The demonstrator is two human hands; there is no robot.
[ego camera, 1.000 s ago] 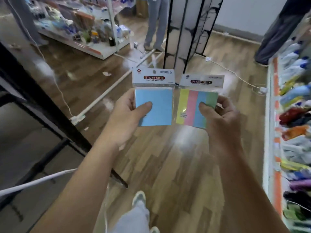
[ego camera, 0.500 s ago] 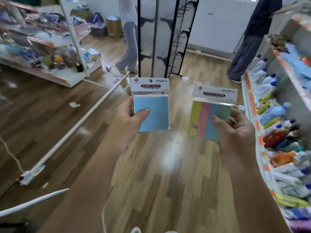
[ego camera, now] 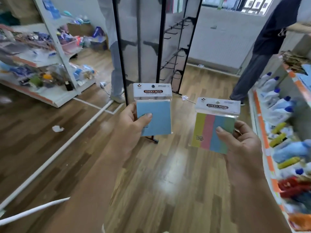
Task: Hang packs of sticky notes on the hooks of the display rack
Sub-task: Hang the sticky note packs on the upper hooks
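Shop floor (ego camera: pixel 168 182), blue pack (ego camera: pixel 159 118), striped pack (ego camera: pixel 209 132), upright

The display rack (ego camera: pixel 160 47) is cut off by the upper edge, so its top is unseen. In front of the rack, the blue pack (ego camera: pixel 156 118) hides the left hand's (ego camera: pixel 131 125) fingers, leaving only the thumb in sight. The striped pack (ego camera: pixel 210 132) covers the right hand's (ego camera: pixel 244 148) fingers (ego camera: pixel 242 126) save their tips. The small print on both header cards (ego camera: pixel 152 91) cannot be read. Right of the rack, the shelf goods (ego camera: pixel 286 148) blur towards the edge, and a person (ego camera: pixel 262 47) there loses the head to the frame.
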